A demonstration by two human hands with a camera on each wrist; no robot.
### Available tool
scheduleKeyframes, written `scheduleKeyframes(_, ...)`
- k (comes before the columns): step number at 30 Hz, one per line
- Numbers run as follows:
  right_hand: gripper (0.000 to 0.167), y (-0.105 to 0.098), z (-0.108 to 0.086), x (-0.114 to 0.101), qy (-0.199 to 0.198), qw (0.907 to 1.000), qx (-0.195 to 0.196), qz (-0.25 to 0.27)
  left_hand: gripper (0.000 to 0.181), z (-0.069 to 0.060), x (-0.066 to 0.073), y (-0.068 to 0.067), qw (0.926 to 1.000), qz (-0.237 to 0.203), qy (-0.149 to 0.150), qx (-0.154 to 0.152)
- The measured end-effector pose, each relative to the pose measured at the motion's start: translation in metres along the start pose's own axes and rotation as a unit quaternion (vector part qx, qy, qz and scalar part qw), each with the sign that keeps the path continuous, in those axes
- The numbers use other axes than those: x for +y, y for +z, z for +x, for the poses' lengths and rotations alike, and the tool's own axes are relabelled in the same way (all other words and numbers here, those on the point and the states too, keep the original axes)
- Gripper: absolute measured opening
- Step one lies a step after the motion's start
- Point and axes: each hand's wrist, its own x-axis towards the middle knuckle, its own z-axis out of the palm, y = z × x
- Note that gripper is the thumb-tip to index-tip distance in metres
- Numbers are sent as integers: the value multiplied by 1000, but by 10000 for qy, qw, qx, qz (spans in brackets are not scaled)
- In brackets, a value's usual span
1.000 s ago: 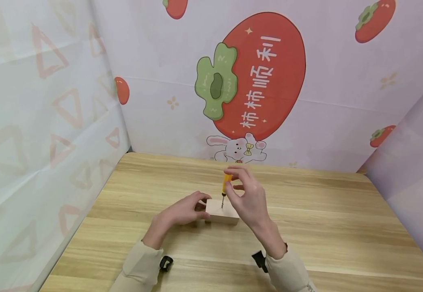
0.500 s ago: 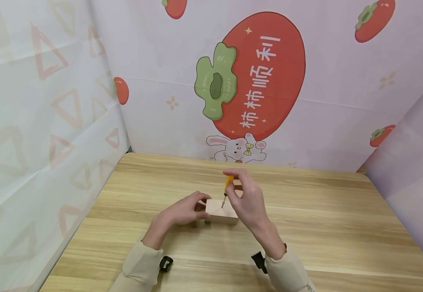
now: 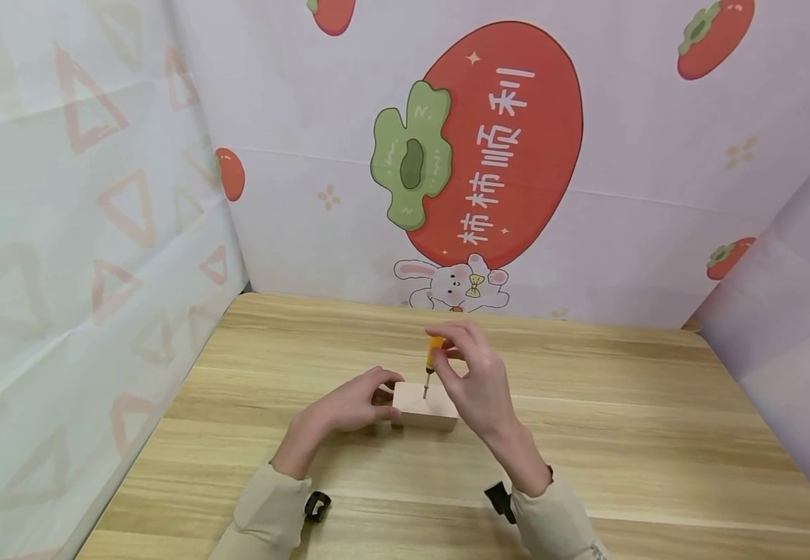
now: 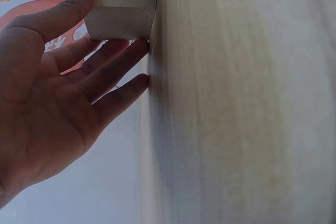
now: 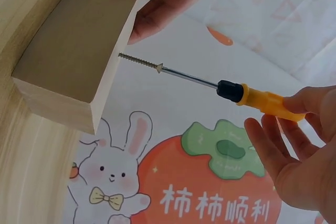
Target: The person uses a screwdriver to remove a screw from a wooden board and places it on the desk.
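Observation:
A pale rectangular wooden block (image 3: 424, 420) lies on the table, its left end held between the thumb and fingers of my left hand (image 3: 350, 403). From its upper face stands a long countersunk screw (image 5: 139, 61), point against the wood and most of the thread showing. The tip of a screwdriver (image 5: 257, 99) with a yellow and black handle meets the screw head, roughly in line with it. My right hand (image 3: 476, 379) pinches the handle near its end between thumb and fingers. In the left wrist view, the block's end face (image 4: 119, 23) shows beside the fingers.
The wood-grain table (image 3: 643, 435) reaches around both hands. A printed cloth backdrop (image 3: 293, 225) rises behind its far edge, with another cloth wall (image 3: 97, 233) along the left. Black wrist mounts (image 3: 318, 506) sit at the sleeves.
The screwdriver handle tilted slightly right, then came back more upright as the right hand's fingers shifted on it. The block and left hand have stayed in place.

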Motion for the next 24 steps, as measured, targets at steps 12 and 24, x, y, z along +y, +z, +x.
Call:
scheduleKeyframes(12, 37, -10, -2, 6, -87, 9996, -62, 272, 53, 0, 1, 1, 10000, -36, 60, -18)
scheduleKeyframes(24, 40, -19, -6, 9, -110, 9993, -7, 345, 53, 0, 0, 1, 10000, -49, 24, -7)
